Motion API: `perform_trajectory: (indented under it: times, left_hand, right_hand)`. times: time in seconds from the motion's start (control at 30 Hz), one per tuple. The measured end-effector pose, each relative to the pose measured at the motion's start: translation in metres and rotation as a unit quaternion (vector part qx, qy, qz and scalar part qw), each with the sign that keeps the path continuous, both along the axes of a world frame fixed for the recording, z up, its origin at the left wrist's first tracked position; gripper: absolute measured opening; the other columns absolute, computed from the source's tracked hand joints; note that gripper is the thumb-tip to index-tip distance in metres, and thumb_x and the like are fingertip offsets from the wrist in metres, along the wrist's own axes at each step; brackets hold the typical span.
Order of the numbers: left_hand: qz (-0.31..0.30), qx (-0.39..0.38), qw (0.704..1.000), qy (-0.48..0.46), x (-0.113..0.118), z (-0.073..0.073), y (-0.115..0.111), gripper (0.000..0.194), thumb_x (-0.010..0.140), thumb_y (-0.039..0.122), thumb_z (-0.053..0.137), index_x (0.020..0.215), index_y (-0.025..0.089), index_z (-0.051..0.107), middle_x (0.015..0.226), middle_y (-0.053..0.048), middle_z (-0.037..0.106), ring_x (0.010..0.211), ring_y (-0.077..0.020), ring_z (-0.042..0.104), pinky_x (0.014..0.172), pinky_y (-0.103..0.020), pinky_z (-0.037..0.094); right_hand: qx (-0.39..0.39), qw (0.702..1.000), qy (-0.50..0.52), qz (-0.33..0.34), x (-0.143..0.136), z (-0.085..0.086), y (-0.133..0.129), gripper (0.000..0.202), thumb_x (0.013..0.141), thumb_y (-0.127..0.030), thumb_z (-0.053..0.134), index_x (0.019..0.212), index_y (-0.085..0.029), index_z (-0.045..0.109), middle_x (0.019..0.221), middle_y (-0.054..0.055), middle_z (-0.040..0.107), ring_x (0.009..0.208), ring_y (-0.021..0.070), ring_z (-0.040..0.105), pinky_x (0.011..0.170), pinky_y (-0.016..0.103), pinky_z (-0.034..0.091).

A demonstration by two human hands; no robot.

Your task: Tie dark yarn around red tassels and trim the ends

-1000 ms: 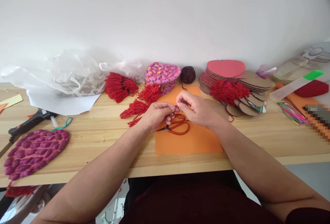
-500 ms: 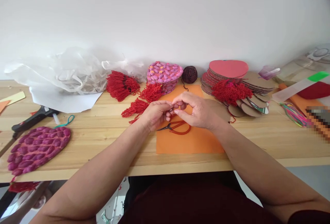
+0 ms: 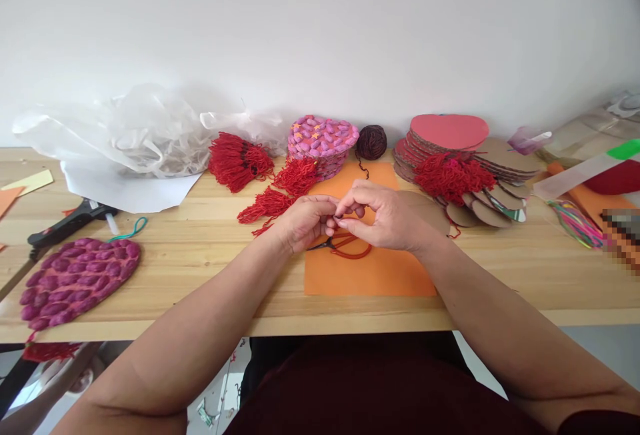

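Observation:
My left hand (image 3: 311, 223) and my right hand (image 3: 384, 216) meet above an orange sheet (image 3: 370, 278), fingertips pinched together. Between them shows a tiny dark bit that looks like dark yarn (image 3: 338, 217); most of it is hidden by the fingers. Below the hands lie scissors (image 3: 353, 252) with orange-red handles, their blades partly covered by my left hand. Red yarn tassels (image 3: 265, 205) rest just left of my left hand. Behind the hands sits a ball of dark yarn (image 3: 371, 142), its loose end trailing onto the orange sheet.
A stack of red-topped cardboard shapes (image 3: 449, 131) stands back right, red tassels (image 3: 453, 177) against it. Pink-studded pieces (image 3: 324, 136) are piled behind. At left are a plastic bag (image 3: 150, 128), a glue gun (image 3: 75, 221) and a purple-studded heart (image 3: 80, 281). Colourful strands (image 3: 577, 223) lie right.
Both hands stay close together over the orange sheet. My right fingertips have shifted slightly, now pinching at the dark bit. The whole view has moved a little.

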State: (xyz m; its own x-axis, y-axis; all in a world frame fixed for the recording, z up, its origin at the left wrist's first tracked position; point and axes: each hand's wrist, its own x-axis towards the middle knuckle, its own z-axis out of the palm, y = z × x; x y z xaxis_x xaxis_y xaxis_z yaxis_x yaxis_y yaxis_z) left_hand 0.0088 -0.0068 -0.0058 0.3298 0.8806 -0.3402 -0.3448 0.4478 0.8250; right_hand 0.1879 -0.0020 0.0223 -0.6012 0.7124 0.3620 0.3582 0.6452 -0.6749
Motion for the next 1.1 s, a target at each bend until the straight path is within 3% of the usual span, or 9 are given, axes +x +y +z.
perform_trajectory:
  times: [0.37, 0.57, 0.8, 1.1]
  left_hand:
    - [0.027, -0.009, 0.999, 0.016, 0.0, 0.004, 0.001, 0.005, 0.072, 0.008, 0.064, 0.069, 0.007, 0.068, 0.054, -0.004, 0.059, 0.04, -0.0066, 0.049, 0.039, -0.017, 0.04]
    - [0.031, -0.007, 0.999, 0.035, 0.003, 0.007, -0.001, 0.008, 0.07, 0.007, 0.062, 0.064, 0.009, 0.067, 0.049, -0.003, 0.058, 0.037, -0.0075, 0.048, 0.038, -0.018, 0.04]
    - [0.01, 0.005, 1.0, 0.017, 0.004, 0.007, -0.003, 0.01, 0.07, 0.007, 0.061, 0.062, 0.009, 0.066, 0.053, -0.004, 0.06, 0.039, -0.0075, 0.05, 0.039, -0.018, 0.042]
    - [0.02, -0.017, 0.999, -0.019, 0.002, 0.004, -0.002, 0.014, 0.078, 0.004, 0.059, 0.067, 0.008, 0.067, 0.055, -0.003, 0.059, 0.042, -0.0065, 0.05, 0.039, -0.015, 0.041]
  right_hand:
    - [-0.059, 0.996, 0.057, -0.025, -0.003, -0.011, 0.006, 0.007, 0.083, -0.027, 0.072, 0.079, -0.023, 0.076, 0.075, 0.001, 0.064, 0.068, 0.0141, 0.055, 0.064, 0.03, 0.044]
    - [-0.111, 0.992, 0.06, -0.022, -0.001, -0.009, 0.005, 0.006, 0.081, -0.026, 0.074, 0.077, -0.021, 0.075, 0.076, 0.001, 0.065, 0.067, 0.013, 0.056, 0.064, 0.029, 0.046]
    - [-0.26, 0.955, 0.145, 0.006, -0.005, -0.01, 0.004, 0.012, 0.088, -0.03, 0.066, 0.084, -0.019, 0.062, 0.074, 0.001, 0.068, 0.067, 0.0136, 0.064, 0.064, 0.028, 0.051]
    - [-0.242, 0.957, 0.157, 0.014, -0.005, -0.015, 0.008, 0.011, 0.087, -0.029, 0.067, 0.09, -0.02, 0.061, 0.079, 0.001, 0.071, 0.074, 0.015, 0.069, 0.07, 0.029, 0.055]
